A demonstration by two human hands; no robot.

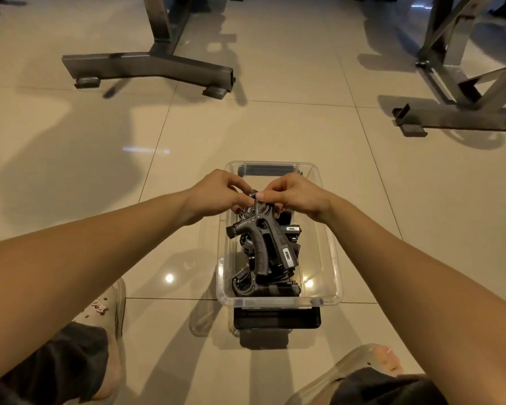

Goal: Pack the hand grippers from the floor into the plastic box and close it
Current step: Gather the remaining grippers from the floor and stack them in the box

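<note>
Both bare hands meet over the far half of the clear rectangular plastic box [332,258], which sits on the glossy beige tiled floor [100,159] between the person's 2 feet. The left hand [216,194] and the right hand [292,197] pinch the top end of 1 black plastic hand gripper with a coiled steel spring [260,244], fingers curled tight on its knob and upper arm. Its handles hang toward 6 o'clock, over the pile. Holding it by the head with 2 hands probably lets the person steer the splayed handles into a gap instead of dropping it crosswise.

Under it lies a heap of similar black grippers [263,287], filling the box from about its middle to the 6 o'clock wall; springs show at the 7 o'clock and 9 o'clock sides. The 12 o'clock end looks mostly free, so that seems the likely spot for this piece.

A dark flat panel [276,318] pokes out from beneath the near edge of the box; it may be the lid, though I cannot tell for certain. No loose grippers show on the tiles in view, so packing appears nearly done, with closing not yet begun. Grey metal stand bases [146,65] rest at 11 o'clock and 2 o'clock, well apart from the box.
</note>
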